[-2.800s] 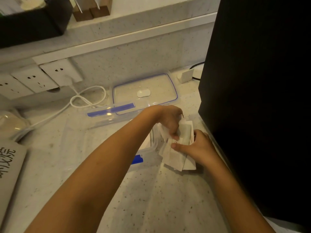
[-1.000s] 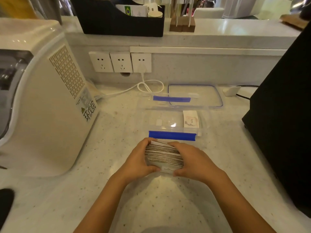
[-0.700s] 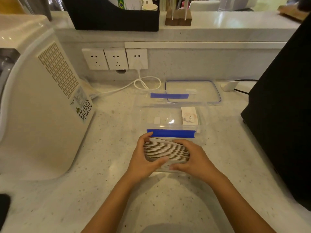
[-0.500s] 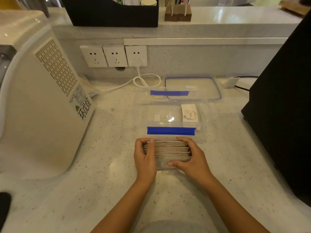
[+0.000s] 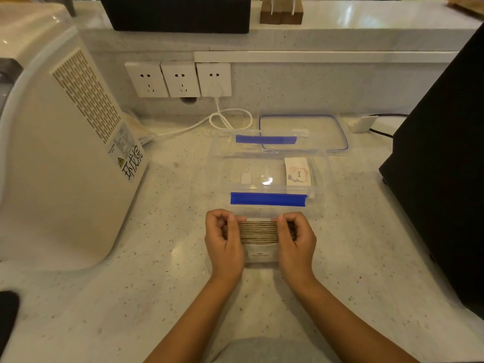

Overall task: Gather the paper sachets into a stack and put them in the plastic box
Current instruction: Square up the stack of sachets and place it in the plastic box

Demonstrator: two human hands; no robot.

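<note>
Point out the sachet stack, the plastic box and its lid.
sachet stack (image 5: 258,232), head view, top edges of the sachets.
plastic box (image 5: 268,199), head view, blue clip on near wall.
lid (image 5: 340,132), head view, blue-edged right rim.

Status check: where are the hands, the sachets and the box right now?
Left hand and right hand clamp the sachet stack on the counter. Plastic box open just beyond, lid off behind it. Path clear.

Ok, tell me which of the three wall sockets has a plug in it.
The rightmost socket, nearest the black appliance: a white plug sits in it, its cable looping onto the counter. The other two are empty.
</note>
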